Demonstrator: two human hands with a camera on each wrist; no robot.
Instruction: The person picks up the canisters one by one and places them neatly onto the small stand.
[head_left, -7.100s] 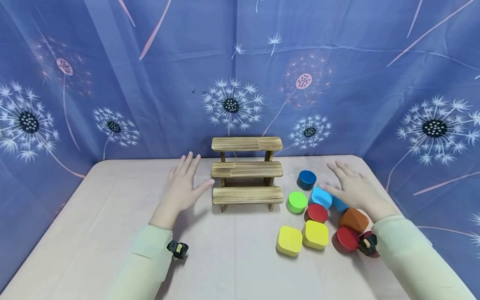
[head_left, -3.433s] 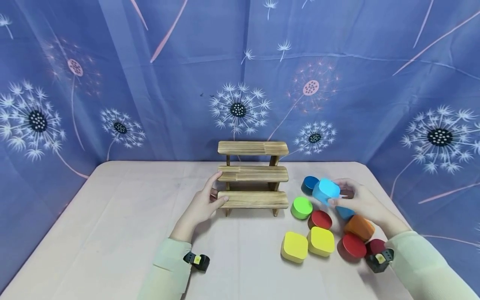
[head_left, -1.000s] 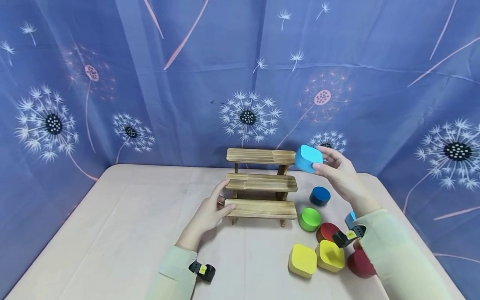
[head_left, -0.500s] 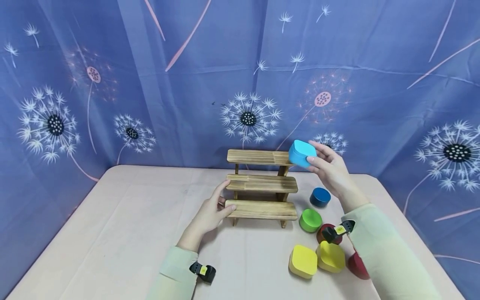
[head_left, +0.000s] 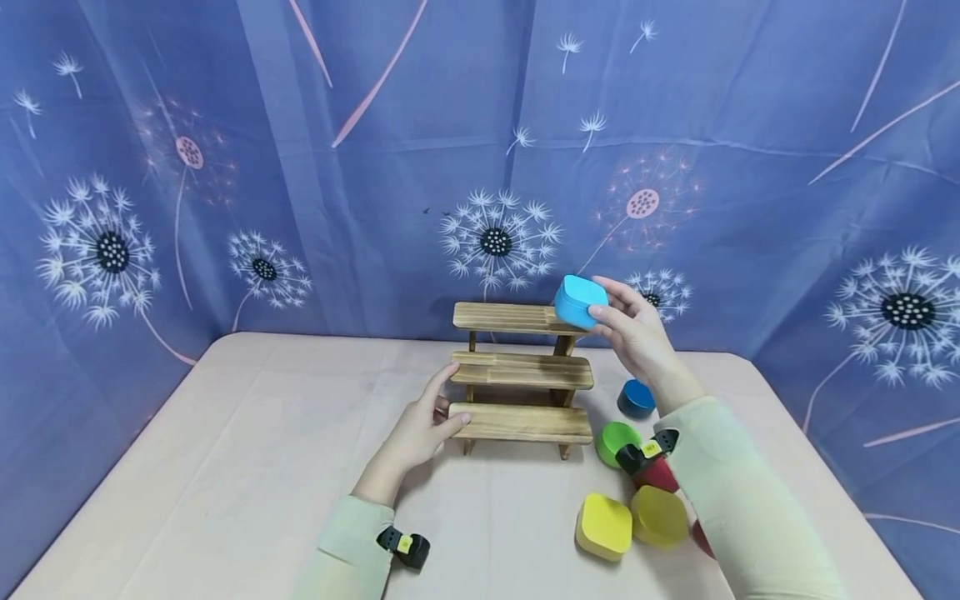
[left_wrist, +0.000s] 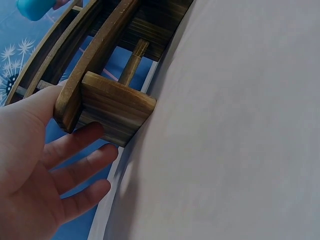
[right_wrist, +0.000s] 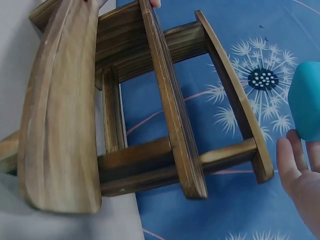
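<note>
My right hand [head_left: 633, 333] holds a light-blue rounded-square block [head_left: 581, 301] between thumb and fingers. The block overlaps the right end of the top shelf in the head view, and in the right wrist view this blue block [right_wrist: 307, 100] shows at the right edge, apart from the shelf. A three-tier wooden stand [head_left: 521, 423] is upright at the table's back. My left hand [head_left: 412, 433] holds its left end, thumb at the lowest shelf and index finger at the middle one. In the left wrist view the other fingers [left_wrist: 82, 162] extend beside the stand's side support.
Right of the stand lie a dark-blue round block [head_left: 636, 400], a green round block [head_left: 617, 442] and a red block [head_left: 657, 475]. Two yellow rounded-square blocks [head_left: 604, 527] sit nearer. The right sleeve [head_left: 742, 500] covers other blocks. A blue dandelion curtain [head_left: 375, 208] hangs behind the table [head_left: 225, 467].
My right hand picked the light-blue block off the pile, raised it and carried it leftward to the top shelf's right end. My left hand moved from beside the stand onto its left end.
</note>
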